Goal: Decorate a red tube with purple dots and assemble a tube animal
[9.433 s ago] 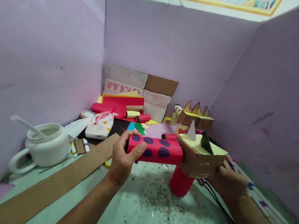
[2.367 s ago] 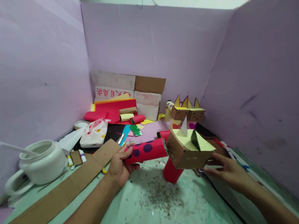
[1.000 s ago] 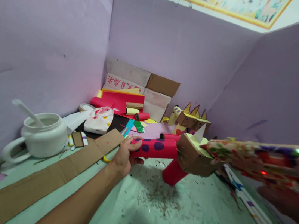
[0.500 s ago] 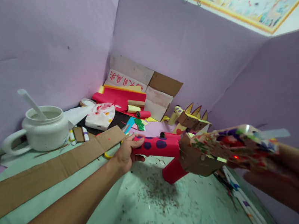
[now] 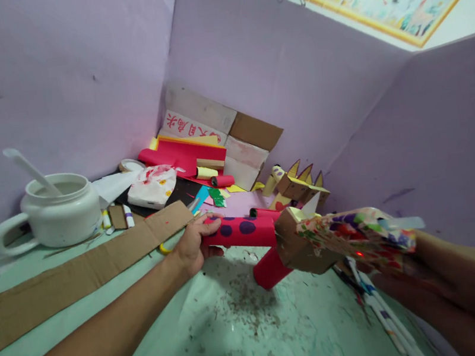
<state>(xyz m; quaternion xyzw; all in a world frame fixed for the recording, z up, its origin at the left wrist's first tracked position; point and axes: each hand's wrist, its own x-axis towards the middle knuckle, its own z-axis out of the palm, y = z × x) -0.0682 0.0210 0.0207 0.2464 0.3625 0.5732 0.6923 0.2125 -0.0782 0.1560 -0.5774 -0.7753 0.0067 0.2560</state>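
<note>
My left hand [image 5: 197, 244] is closed round the near end of a red paper tube [image 5: 246, 231] with purple dots. The tube's far end meets a small brown cardboard box [image 5: 305, 249]; a second red tube [image 5: 271, 269] angles down from it to the table. Another red tube shows partly behind. On the right, my right hand [image 5: 419, 272] grips a paint-splattered glue gun [image 5: 359, 237] with a small red light and a translucent stick at its rear. Its front end is at the cardboard box; whether it touches cannot be made out. That hand's fingers are partly hidden.
A white handled pot [image 5: 60, 215] with a stick in it stands left. A long cardboard strip [image 5: 85, 271] lies before it, with yellow-handled scissors [image 5: 165, 248] beside. Farther back are red paper, tubes and a spiked cardboard figure [image 5: 299, 186]. White markers [image 5: 386, 317] lie right.
The whole view has shifted, so most things sit a little farther left. My right hand and the glue gun have moved left in the picture. My left hand keeps its hold on the dotted tube.
</note>
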